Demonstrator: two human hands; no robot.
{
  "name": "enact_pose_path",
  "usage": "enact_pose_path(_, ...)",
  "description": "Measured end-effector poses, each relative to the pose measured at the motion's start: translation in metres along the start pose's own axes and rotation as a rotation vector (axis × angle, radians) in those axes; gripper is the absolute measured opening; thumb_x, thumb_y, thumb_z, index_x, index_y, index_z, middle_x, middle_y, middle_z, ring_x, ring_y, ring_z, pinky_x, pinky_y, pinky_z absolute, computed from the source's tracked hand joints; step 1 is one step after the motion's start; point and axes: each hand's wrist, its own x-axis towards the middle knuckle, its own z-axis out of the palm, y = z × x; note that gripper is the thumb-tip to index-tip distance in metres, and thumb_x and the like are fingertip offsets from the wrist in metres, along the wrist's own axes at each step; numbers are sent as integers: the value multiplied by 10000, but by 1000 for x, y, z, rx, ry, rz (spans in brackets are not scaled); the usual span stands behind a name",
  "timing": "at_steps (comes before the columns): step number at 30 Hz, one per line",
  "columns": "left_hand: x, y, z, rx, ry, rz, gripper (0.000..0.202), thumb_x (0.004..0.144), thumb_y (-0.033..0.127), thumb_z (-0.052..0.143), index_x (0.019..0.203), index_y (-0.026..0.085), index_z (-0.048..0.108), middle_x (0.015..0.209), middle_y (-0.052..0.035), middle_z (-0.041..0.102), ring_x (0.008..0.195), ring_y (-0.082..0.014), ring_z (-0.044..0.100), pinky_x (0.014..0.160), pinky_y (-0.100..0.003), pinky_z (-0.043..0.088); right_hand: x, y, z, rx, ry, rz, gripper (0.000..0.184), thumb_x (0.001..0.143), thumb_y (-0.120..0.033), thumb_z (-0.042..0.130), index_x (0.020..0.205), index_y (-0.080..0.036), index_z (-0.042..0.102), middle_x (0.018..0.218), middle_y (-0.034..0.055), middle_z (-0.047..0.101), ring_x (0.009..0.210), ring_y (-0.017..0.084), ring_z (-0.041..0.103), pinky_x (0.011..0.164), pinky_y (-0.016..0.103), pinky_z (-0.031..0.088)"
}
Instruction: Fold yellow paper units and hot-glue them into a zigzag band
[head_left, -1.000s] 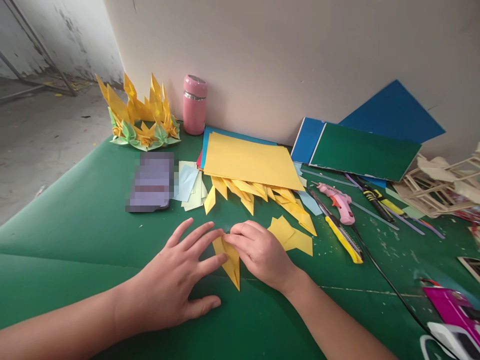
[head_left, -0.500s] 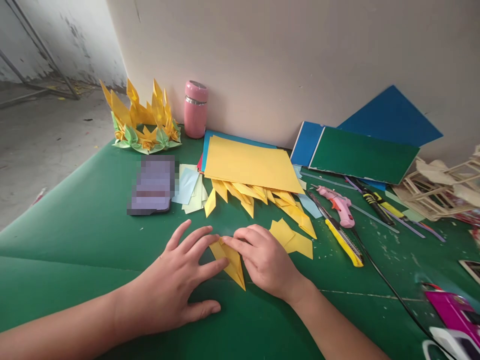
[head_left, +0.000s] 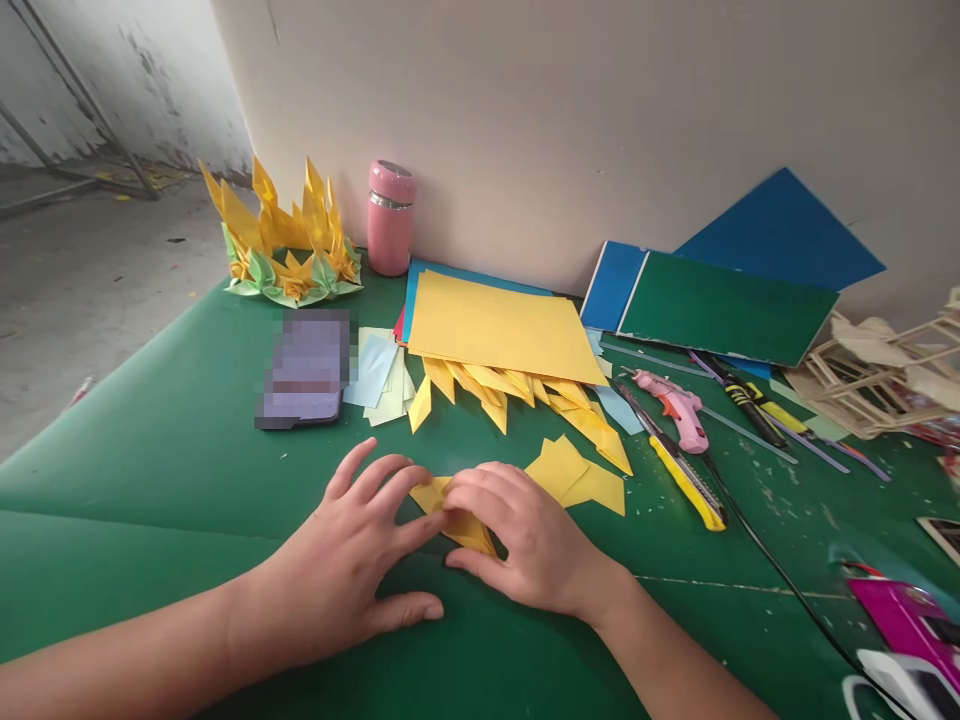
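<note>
A small folded yellow paper piece lies on the green table cover in front of me. My left hand lies flat with fingers spread, its fingertips pressing the left side of the piece. My right hand covers the right part of the piece, fingers curled and pressing down on it. Just beyond my right hand lie two more folded yellow pieces.
A stack of yellow sheets with several folded yellow points under it, a pink bottle, a yellow-green paper crown, a phone, a pink glue gun, a yellow utility knife, blue and green boards.
My right hand has slid left and down over the yellow piece, and the piece has turned flatter under both hands. The left hand has hardly moved.
</note>
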Motion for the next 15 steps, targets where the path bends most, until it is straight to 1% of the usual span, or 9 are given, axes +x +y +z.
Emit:
enact_pose_path(1,1,0,-1,-15,25,-14,462,816,625,515,1108,282,619,1090,-57,610,1080,-273,503,1108,-545,165,0,1,1,4,-14,3,162,896,-264,540,1034,-180,555,997,76,662,929,219,586,821,377,497)
enact_pose_path(3,2,1,-2,-52,59,-36,403,863,566,488,1083,253,617,1036,-37,645,1043,-243,524,1121,-490,158,0,5,1,-1,-11,-13,146,925,-221,495,1060,-185,539,1000,70,674,942,206,601,834,364,496)
enact_pose_path(6,2,0,-2,-92,69,-54,268,932,393,434,1081,254,608,1002,-9,663,1003,-205,539,1115,-441,170,-2,12,-1,-40,-1,-94,226,938,-113,393,1100,-187,533,1028,66,689,984,192,616,875,366,475)
enact_pose_path(7,2,-1,-1,-93,68,-52,258,941,325,409,1094,265,608,993,-6,663,988,-199,541,1105,-439,186,-3,14,-2,-60,-4,-114,266,928,-78,371,1111,-183,534,1055,65,689,1023,192,613,905,377,459)
enact_pose_path(10,2,-5,2,-77,58,-34,365,907,164,360,1144,296,603,983,-13,660,971,-200,543,1078,-453,239,-5,17,-4,-109,-25,-124,349,890,3,340,1108,-179,544,1119,39,688,1160,188,564,996,399,388)
enact_pose_path(11,2,-7,3,-72,60,-31,393,889,133,357,1145,296,605,1004,-17,660,1000,-205,542,1079,-459,242,-5,18,-5,-118,-35,-123,358,888,15,336,1097,-182,549,1126,25,689,1190,183,546,1010,396,371)
enact_pose_path(13,2,-12,3,-71,55,-15,417,863,90,354,1130,280,612,1081,-21,657,1115,-215,518,1101,-469,220,-5,18,-6,-135,-57,-123,360,898,17,327,1081,-192,556,1143,4,688,1227,176,520,1021,386,351)
enact_pose_path(15,3,-17,1,-93,19,36,432,856,59,341,1138,255,604,1152,-20,651,1221,-208,469,1123,-452,205,-4,17,-7,-148,-79,-120,343,915,-6,328,1082,-198,558,1182,-2,673,1258,178,493,1035,385,328)
